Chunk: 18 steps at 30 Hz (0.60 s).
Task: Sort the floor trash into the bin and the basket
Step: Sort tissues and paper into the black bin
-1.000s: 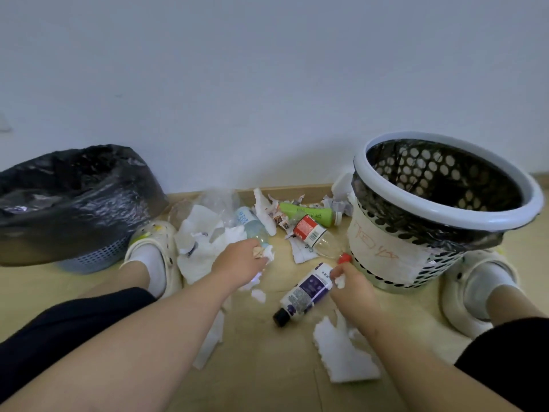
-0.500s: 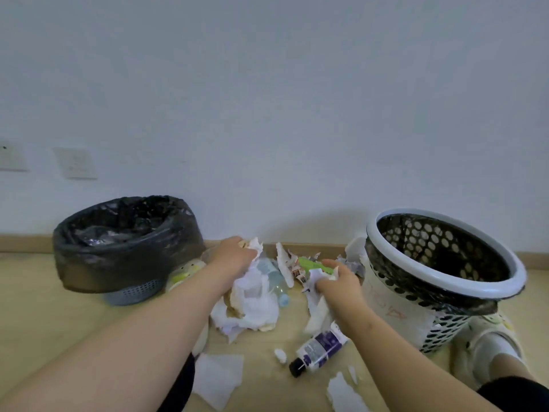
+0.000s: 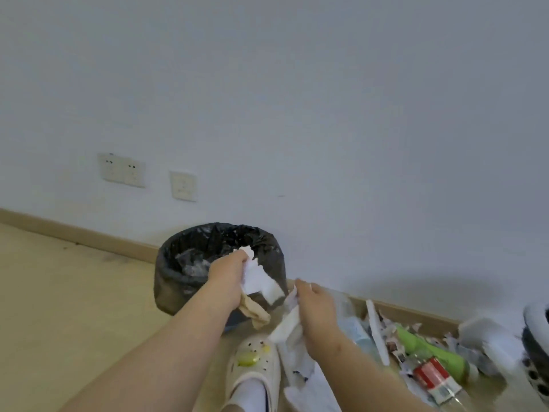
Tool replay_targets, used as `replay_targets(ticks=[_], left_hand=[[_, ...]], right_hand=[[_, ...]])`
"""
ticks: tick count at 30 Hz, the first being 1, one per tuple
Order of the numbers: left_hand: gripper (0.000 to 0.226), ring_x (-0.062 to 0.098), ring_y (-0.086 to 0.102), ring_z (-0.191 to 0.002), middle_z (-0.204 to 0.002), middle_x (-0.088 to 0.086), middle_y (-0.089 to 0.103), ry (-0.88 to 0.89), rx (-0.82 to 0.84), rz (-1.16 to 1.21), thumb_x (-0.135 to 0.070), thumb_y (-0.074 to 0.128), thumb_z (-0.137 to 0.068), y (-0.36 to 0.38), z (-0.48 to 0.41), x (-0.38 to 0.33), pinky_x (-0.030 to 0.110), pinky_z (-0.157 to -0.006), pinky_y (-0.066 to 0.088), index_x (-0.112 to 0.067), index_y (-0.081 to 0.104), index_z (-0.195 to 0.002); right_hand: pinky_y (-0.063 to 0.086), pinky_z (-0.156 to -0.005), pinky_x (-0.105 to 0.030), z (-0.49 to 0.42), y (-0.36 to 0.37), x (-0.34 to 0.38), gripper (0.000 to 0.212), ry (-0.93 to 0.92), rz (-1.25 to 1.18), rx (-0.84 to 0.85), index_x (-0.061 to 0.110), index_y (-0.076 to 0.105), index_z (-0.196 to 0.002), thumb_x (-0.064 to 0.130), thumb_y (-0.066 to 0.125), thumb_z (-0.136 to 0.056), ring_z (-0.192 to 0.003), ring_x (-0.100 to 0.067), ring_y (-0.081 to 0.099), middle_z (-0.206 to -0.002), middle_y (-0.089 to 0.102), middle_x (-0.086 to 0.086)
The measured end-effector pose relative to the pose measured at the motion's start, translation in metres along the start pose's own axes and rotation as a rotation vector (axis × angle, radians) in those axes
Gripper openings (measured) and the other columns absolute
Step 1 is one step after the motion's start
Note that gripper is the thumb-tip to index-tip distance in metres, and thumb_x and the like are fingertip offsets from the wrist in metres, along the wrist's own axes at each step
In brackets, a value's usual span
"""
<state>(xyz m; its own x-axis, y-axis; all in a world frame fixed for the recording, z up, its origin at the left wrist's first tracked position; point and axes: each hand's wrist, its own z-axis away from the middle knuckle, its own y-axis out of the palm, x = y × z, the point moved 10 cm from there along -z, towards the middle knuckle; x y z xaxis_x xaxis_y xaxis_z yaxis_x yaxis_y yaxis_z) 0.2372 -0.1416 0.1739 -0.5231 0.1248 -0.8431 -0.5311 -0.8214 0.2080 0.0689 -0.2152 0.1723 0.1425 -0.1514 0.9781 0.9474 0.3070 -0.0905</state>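
Observation:
The bin point(image 3: 190, 281), lined with a black bag, stands by the wall at centre left. My left hand point(image 3: 227, 275) grips a wad of white and brown tissue point(image 3: 258, 281) right at the bin's near rim. Just to its right, my right hand point(image 3: 316, 310) holds a strip of white paper point(image 3: 289, 325) that hangs down. The perforated white basket point(image 3: 536, 337) shows only at the right edge. On the floor between them lie a green bottle point(image 3: 427, 353), a clear bottle with a red label point(image 3: 432, 379) and torn paper scraps point(image 3: 386, 331).
My left foot in a white clog point(image 3: 252, 373) is planted just below the bin. White paper sheets point(image 3: 303, 385) lie beside the shoe. Wall sockets point(image 3: 121, 171) sit above the skirting board. Wooden floor point(image 3: 65, 307) stretches away to the left.
Both hands have lifted paper off the pile and swung left to the bin. The view has turned left, so the basket has slid to the right edge.

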Motion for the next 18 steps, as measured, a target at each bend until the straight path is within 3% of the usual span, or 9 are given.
replay_targets(ticks=[3, 5, 8, 11, 14, 16, 18], left_hand=[[0.042, 0.027, 0.059, -0.101, -0.111, 0.011, 0.062, -0.017, -0.050, 0.032, -0.022, 0.060, -0.082, -0.015, -0.033, -0.015, 0.033, -0.092, 0.048, -0.003, 0.057, -0.119], [0.038, 0.027, 0.057, -0.091, -0.104, 0.011, 0.060, 0.100, -0.093, 0.024, -0.014, 0.054, -0.089, -0.023, -0.047, -0.038, 0.033, -0.082, 0.047, 0.001, 0.053, -0.124], [0.035, 0.025, 0.050, -0.103, -0.117, 0.007, 0.052, 0.244, -0.315, 0.029, -0.012, 0.045, -0.096, -0.049, -0.062, -0.070, 0.031, -0.091, 0.041, -0.003, 0.046, -0.130], [0.027, 0.020, 0.048, -0.090, -0.110, 0.008, 0.053, 0.537, -0.422, -0.138, -0.019, 0.043, -0.097, -0.061, -0.072, -0.107, 0.031, -0.077, 0.038, -0.010, 0.047, -0.122], [0.022, 0.021, 0.048, -0.086, -0.114, 0.010, 0.050, 0.689, -0.521, -0.346, -0.024, 0.043, -0.097, -0.060, -0.084, -0.123, 0.032, -0.071, 0.037, -0.010, 0.043, -0.115], [0.030, 0.026, 0.049, -0.093, -0.122, 0.012, 0.045, 0.661, -0.599, -0.474, -0.025, 0.044, -0.097, -0.062, -0.097, -0.120, 0.035, -0.073, 0.038, -0.007, 0.039, -0.120], [0.040, 0.034, 0.047, -0.111, -0.131, 0.017, 0.039, 0.538, -0.617, -0.650, -0.027, 0.045, -0.095, -0.066, -0.118, -0.105, 0.041, -0.086, 0.040, -0.004, 0.033, -0.126]], right_hand=[[0.032, -0.057, -0.027, -0.017, 0.030, 0.031, 0.025, -0.080, 0.024, -0.076, 0.014, 0.038, -0.076, 0.027, 0.042, -0.096, -0.063, -0.014, 0.039, -0.068, 0.038, 0.002], [0.037, -0.066, -0.031, -0.027, 0.040, 0.047, 0.019, -0.145, 0.038, -0.163, 0.016, 0.037, -0.093, 0.034, 0.038, -0.097, -0.078, -0.019, 0.048, -0.076, 0.042, 0.003], [0.040, -0.075, -0.035, -0.046, 0.056, 0.071, 0.018, -0.286, 0.002, -0.272, 0.018, 0.033, -0.096, 0.035, 0.038, -0.098, -0.101, -0.030, 0.050, -0.079, 0.041, 0.006], [0.046, -0.079, -0.040, -0.069, 0.068, 0.097, 0.018, -0.441, -0.025, -0.334, 0.019, 0.034, -0.090, 0.035, 0.039, -0.098, -0.103, -0.033, 0.051, -0.076, 0.041, 0.009], [0.036, -0.078, -0.031, -0.091, 0.090, 0.117, 0.018, -0.614, 0.066, -0.322, 0.015, 0.035, -0.090, 0.031, 0.041, -0.098, -0.097, -0.025, 0.046, -0.081, 0.040, 0.006], [0.033, -0.080, -0.027, -0.102, 0.111, 0.115, 0.019, -0.709, 0.172, -0.286, 0.010, 0.041, -0.094, 0.028, 0.044, -0.097, -0.094, -0.020, 0.040, -0.092, 0.039, 0.002], [0.037, -0.085, -0.032, -0.112, 0.132, 0.102, 0.027, -0.757, 0.369, -0.246, 0.000, 0.048, -0.103, 0.026, 0.047, -0.096, -0.096, -0.023, 0.040, -0.100, 0.041, -0.008]])
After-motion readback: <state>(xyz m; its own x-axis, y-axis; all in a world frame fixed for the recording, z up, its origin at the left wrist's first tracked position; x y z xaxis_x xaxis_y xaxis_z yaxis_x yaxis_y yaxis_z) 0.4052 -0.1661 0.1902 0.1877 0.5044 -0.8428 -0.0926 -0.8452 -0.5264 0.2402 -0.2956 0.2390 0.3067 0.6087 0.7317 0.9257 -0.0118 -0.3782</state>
